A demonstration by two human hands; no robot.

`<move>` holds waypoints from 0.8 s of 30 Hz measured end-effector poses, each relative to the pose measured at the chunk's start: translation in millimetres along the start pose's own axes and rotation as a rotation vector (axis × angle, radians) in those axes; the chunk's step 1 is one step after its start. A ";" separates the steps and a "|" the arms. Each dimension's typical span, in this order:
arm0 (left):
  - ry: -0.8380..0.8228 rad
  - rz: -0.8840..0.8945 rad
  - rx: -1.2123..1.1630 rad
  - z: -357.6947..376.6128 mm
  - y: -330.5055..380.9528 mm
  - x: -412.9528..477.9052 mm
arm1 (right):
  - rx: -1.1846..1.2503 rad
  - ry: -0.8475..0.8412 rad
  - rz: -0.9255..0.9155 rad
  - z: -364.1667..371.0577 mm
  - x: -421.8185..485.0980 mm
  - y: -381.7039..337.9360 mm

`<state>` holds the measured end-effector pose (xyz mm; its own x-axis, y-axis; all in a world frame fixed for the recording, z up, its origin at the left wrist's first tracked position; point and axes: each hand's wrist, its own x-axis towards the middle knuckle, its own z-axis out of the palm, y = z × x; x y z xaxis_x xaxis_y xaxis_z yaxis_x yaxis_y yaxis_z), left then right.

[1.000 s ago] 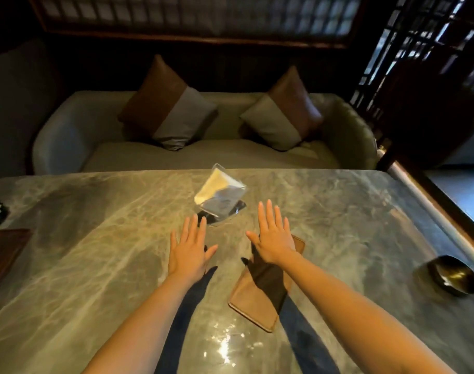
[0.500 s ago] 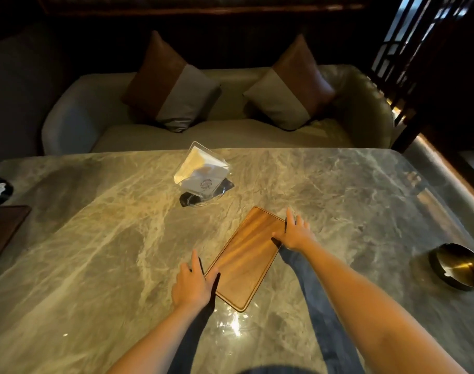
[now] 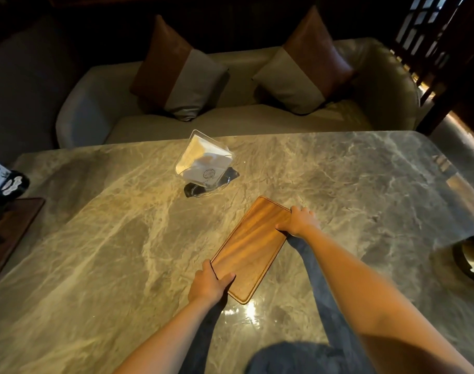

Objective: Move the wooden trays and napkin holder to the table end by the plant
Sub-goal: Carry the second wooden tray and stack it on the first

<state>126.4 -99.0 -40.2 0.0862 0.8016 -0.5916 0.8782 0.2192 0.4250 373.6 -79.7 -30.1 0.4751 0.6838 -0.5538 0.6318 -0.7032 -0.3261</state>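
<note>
A light wooden tray (image 3: 253,247) lies diagonally on the marble table (image 3: 122,238), near its middle. My left hand (image 3: 210,283) grips the tray's near left edge, thumb on top. My right hand (image 3: 297,221) grips its far right corner. Just beyond the tray stands a clear napkin holder (image 3: 203,164) with white napkins, tilted on a dark base. A second, darker wooden tray (image 3: 11,233) lies at the table's left edge, partly cut off.
A dark ashtray-like bowl (image 3: 470,259) sits at the right edge. A black object with a card (image 3: 6,184) stands behind the dark tray at the left. A sofa (image 3: 230,112) with two cushions runs along the far side of the table.
My hands went from hovering flat over the tray to closing on its two ends. The view has tilted down and nearer to the table.
</note>
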 end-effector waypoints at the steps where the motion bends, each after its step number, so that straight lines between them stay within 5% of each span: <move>1: 0.004 0.002 -0.012 0.4 -0.5 0.3 | 0.013 0.012 0.005 1.3 -0.3 -0.8; 13: 0.045 0.036 -0.089 -19.5 -34.2 -0.2 | 0.061 0.037 0.066 19.6 -23.6 -25.7; 24: 0.194 0.019 -0.267 -100.8 -113.3 5.7 | -0.069 0.079 -0.105 49.2 -48.5 -151.7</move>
<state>-20.0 -63.3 -22.7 -0.0120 0.8924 -0.4511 0.7206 0.3205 0.6148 224.6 -15.8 8.5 0.4488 0.7681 -0.4568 0.7199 -0.6136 -0.3244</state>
